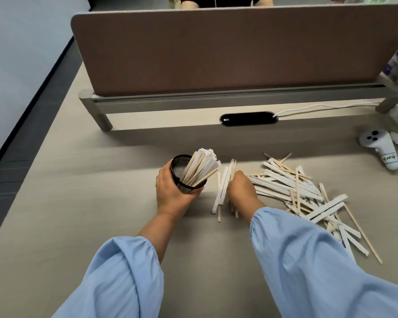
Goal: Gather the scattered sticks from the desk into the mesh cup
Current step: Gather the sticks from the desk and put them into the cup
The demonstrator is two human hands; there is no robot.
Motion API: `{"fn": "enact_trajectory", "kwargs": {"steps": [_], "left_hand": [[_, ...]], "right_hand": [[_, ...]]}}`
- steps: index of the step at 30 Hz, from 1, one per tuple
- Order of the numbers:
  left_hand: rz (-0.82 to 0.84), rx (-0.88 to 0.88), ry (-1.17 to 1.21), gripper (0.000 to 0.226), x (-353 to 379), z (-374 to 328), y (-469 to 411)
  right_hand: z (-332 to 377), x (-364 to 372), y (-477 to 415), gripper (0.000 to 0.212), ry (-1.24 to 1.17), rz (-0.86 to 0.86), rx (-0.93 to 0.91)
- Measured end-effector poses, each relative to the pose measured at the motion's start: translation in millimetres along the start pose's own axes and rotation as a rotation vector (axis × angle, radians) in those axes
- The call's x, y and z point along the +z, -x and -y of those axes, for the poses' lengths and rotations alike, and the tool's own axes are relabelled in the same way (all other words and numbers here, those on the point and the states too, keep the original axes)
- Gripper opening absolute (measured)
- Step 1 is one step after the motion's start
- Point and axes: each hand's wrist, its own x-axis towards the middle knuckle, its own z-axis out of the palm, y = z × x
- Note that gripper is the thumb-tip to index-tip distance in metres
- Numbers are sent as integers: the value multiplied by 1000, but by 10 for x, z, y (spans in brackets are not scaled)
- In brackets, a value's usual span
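My left hand [170, 191] grips the black mesh cup [184, 177] and tilts it toward the right. Several wooden and paper-wrapped sticks [202, 165] stick out of the cup's mouth. Just to the cup's right, my right hand [241, 191] is closed around a small bundle of sticks [223, 189] that stands almost on end on the desk. A loose heap of scattered sticks [308, 193] lies on the desk to the right of that hand, spreading toward the near right.
A brown divider panel [228, 49] on a grey rail closes off the back of the desk. A black cable port [248, 118] with a white cable sits below it. A white controller [381, 148] lies at the far right. A person sits behind the panel.
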Motion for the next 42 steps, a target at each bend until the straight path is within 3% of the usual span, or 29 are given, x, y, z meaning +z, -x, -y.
{"fn": "enact_trajectory", "kwargs": {"steps": [4,10,16,21,27,33,38,42], "left_hand": [[-8,13,-17,89,-13,22,-81],[-24,-24,-24,90,-56,86,-178],[-43,-59,-22,91,-82,128,-101],[-43,-58,-20,91,-42,84,-21],[-32,-60,-29,92,0,40,91],[-23,-59,-50,92,0,14,174],[-16,-32,-65,90,30,-97,275],[36,48,-112,85,110,-239,355]], "right_hand": [[133,54,-64,57,142,-7,-56],[284,99,-101,23,256,19,-171],[275,77,-1,34,401,60,-202],[131,22,96,31,413,171,-148],[-27,-4,248,39,384,174,-129],[-198,-66,277,29,2,107,-113],[-261,-356,194,15,-686,-108,-78],[-131,-813,317,38,-1450,-205,-37]]}}
